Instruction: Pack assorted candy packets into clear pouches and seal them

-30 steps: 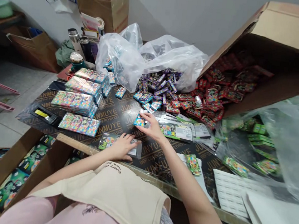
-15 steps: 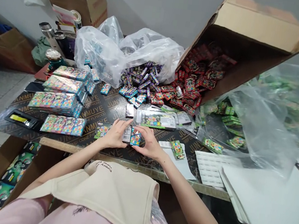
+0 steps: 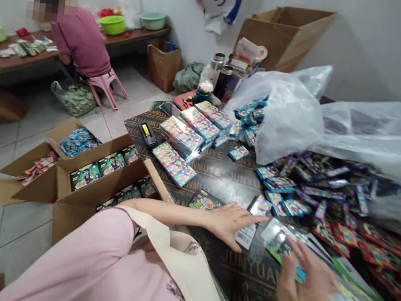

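Observation:
My left hand lies flat with fingers stretched on a clear packet with a white label, on the dark plywood table. A green printed packet lies just left of that hand. My right hand hovers lower right, fingers curled around a small blue-green box that only partly shows. It is over a stack of clear packets. A heap of small purple, blue and red boxes spreads behind both hands.
Stacks of colourful wrapped packs and a black device sit at the table's far left. Big clear plastic bags lie behind. Open cartons stand on the floor left. Another person sits on a pink stool.
The view has swung left, bringing the floor cartons and the seated person into sight. My hands have separated: the left now lies flat on a packet, the right has moved off to the right.

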### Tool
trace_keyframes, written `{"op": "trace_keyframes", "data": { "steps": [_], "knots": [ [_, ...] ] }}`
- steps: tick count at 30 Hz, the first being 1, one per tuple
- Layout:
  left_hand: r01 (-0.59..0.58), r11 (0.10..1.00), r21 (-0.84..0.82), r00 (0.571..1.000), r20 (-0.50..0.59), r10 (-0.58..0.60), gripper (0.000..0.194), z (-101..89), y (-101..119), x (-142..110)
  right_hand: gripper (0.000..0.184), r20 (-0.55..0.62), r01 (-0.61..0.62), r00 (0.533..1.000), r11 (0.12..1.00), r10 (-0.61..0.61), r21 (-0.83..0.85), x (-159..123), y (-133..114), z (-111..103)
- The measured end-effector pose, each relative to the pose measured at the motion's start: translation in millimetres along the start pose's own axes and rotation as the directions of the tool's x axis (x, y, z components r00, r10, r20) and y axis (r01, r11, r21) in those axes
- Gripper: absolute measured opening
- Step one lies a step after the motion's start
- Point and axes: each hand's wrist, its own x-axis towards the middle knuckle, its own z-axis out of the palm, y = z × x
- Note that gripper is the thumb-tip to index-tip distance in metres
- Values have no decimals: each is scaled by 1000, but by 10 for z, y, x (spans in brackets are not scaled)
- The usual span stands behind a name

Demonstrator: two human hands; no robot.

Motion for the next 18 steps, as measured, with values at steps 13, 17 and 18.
{"op": "trace_keyframes", "data": {
  "steps": [13,17,18],
  "knots": [
    [299,947,-115,897,-305,-320,51,-188,-633,474,53,597,-99,796,951,-100,292,2553,-201,1546],
    [377,907,-188,853,-312,-419,47,-159,-720,532,77,495,-279,842,958,215,59,3510,144,1655],
    [379,903,-200,851,-309,-426,46,-133,-730,534,74,436,-341,849,940,298,20,3720,236,1665]
  ]
}}
